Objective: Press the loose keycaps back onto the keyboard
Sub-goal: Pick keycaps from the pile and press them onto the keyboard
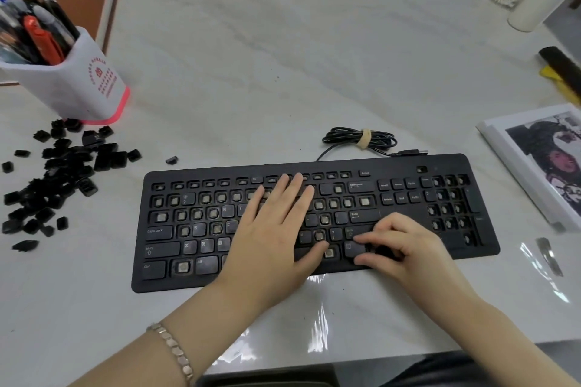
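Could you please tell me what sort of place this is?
Probably a desk in an office or home workspace: the pale tabletop holds a pen holder crammed with pens, a black keyboard with its bundled cable, and a printed photo.

An office-style desk workspace.
A pen cup (78,85), a keyboard (195,248) and printed papers (515,154) sit on a pale table (251,72).

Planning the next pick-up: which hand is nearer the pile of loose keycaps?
Left. The left hand lies flat on the keyboard, right of the keycap pile; the right hand sits farther right, near the Enter key.
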### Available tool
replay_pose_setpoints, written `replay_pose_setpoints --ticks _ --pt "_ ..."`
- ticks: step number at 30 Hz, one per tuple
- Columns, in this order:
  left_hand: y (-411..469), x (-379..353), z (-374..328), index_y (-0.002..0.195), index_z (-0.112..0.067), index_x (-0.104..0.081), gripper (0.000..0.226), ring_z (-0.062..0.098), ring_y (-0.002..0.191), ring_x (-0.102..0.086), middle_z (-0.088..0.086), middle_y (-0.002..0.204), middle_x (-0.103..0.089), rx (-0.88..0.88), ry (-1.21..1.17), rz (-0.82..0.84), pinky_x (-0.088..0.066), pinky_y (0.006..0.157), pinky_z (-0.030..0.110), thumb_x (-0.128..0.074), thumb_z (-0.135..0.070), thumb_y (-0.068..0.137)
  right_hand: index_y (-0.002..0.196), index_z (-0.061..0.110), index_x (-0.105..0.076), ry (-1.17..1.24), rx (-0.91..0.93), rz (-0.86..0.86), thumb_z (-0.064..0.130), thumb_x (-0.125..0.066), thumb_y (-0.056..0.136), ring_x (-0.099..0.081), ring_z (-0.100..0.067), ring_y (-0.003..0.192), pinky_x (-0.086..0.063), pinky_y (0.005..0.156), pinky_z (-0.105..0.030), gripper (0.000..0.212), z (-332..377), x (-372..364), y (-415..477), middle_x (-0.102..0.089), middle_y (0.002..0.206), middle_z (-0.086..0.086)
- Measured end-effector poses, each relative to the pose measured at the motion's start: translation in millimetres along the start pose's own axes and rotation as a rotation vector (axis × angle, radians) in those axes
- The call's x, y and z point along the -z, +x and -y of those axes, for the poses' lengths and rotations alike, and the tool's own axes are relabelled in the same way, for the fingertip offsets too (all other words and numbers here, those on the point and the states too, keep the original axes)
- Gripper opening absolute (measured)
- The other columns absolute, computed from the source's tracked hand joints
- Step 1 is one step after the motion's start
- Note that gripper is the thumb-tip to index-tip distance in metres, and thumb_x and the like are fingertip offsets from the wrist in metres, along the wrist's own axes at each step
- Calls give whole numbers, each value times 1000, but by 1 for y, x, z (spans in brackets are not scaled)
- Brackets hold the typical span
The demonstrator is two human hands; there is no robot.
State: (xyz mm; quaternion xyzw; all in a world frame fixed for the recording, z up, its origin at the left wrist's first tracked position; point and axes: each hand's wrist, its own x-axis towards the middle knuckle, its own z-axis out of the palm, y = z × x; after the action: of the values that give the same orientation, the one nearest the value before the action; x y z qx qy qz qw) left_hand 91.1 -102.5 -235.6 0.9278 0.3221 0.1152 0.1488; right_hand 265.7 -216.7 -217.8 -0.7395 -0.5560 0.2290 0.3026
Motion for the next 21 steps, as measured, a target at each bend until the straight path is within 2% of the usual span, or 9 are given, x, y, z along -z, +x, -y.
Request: replay_pose_setpoints --ticks 5,8,11,13,18,21 --pt "0 -4 0 136 -12 -45 68 23 136 -34 9 146 -38 -8 63 10 -21 109 43 -40 -54 82 102 36 -62 -49 -7 -16 31 -76 67 -48 2 76 -35 68 -8 39 -7 -4 -2 -48 85 15" --pt "0 -6 -1 135 -12 -46 69 22 136 -33 8 146 -39 -7 82 -1 -21 109 43 -40 -55 82 96 32 -66 -149 25 -24 39 -67 69 -47 -3 73 -38 63 -14 28 -6 -3 -4 -45 81 17" --pt "0 -6 -5 134 -12 -47 70 20 136 -29 8 145 -40 19 79 -21 -18 110 42 -40 -57 80 89 27 -70 -316 99 -23 37 -63 70 -46 -8 70 -42 52 -20 23 -1 -2 -4 -45 79 12" --pt "1 -7 -9 132 -13 -49 70 20 135 -28 9 144 -41 40 70 -36 -16 111 42 -41 -58 79 87 23 -70 -376 130 -20 35 -64 69 -46 -11 69 -44 46 -18 23 3 -2 -5 -48 76 11" --pt "3 -8 -15 129 -12 -52 73 26 135 -35 10 141 -44 82 80 -50 -16 110 44 -40 -62 77 80 21 -72 -362 139 -30 27 -78 63 -37 -7 65 -40 46 -18 18 6 -3 -2 -46 67 10" --pt "10 -9 -23 129 -12 -53 81 27 134 -36 10 141 -45 137 77 -35 -14 109 46 -39 -69 73 71 24 -70 -323 123 -29 32 -72 59 -33 0 57 -32 48 -16 14 4 -4 4 -35 65 17"
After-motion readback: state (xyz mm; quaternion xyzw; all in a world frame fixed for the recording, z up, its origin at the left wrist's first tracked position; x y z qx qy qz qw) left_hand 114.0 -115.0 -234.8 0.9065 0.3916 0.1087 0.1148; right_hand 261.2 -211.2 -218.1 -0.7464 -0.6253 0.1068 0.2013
